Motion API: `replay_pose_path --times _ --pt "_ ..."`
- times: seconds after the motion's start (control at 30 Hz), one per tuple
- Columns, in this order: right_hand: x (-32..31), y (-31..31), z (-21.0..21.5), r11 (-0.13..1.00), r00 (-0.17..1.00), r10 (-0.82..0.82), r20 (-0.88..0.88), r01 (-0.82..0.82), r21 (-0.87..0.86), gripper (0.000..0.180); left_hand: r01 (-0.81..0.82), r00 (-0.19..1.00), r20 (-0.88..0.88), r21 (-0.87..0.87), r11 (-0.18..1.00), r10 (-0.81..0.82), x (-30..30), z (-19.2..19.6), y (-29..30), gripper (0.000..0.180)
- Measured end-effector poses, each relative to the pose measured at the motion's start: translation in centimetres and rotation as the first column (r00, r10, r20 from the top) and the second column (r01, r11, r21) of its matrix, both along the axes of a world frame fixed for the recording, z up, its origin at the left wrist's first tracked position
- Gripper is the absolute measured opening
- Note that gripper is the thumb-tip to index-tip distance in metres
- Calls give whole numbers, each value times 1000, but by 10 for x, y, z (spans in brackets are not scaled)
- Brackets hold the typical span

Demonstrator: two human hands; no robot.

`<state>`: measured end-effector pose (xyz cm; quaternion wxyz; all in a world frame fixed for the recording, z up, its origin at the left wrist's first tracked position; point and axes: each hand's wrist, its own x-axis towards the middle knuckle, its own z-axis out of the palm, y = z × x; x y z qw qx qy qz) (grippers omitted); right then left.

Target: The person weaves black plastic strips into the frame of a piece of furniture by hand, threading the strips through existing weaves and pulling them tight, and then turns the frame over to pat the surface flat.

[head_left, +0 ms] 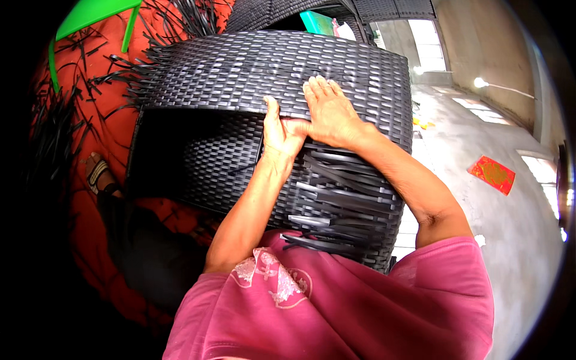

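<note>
A large black woven wicker piece (pixel 264 66) lies across in front of me, its weave made of flat glossy strips. My right hand (pixel 333 111) rests flat on its upper band, fingers stretched out and close together. Just left of it, my left hand (pixel 282 135) touches the band's lower edge with one digit stretched upward. The left hand's other fingers are hidden at the edge and by the right hand. Loose strip ends (pixel 342 198) stick out from the woven side below my right hand. A dark opening (pixel 162 144) shows at the left.
More loose strips (pixel 135 75) fan out from the piece's left end. A green stool (pixel 99 18) stands on a red floor covering (pixel 99 126) strewn with strips. Behind are other black woven pieces (pixel 390 9) and a green box (pixel 318 23). A red sheet (pixel 492 174) lies on the grey floor.
</note>
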<state>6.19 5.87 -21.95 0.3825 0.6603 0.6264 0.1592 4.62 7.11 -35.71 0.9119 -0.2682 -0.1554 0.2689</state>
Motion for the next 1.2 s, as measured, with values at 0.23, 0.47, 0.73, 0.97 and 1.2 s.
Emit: replay_pose_path --times 0.23,0.47,0.73,0.97,1.2 --pt "0 -23 19 996 999 -24 36 27 -85 99 -42 996 75 -59 997 47 2 1 -3 55" --pt "1 -22 30 990 991 -125 -41 122 -70 96 -68 997 33 -65 996 70 -3 6 -4 60" --pt "-6 -26 28 985 991 -133 9 133 -107 98 1 1000 13 -112 994 0 -1 7 -5 54" --pt "1 -8 23 974 987 -155 40 160 -161 102 -43 999 -37 -132 990 39 -9 14 -4 51" --pt "-1 1 37 988 995 -94 -14 91 -121 94 -45 994 83 -244 969 67 -7 13 0 47"
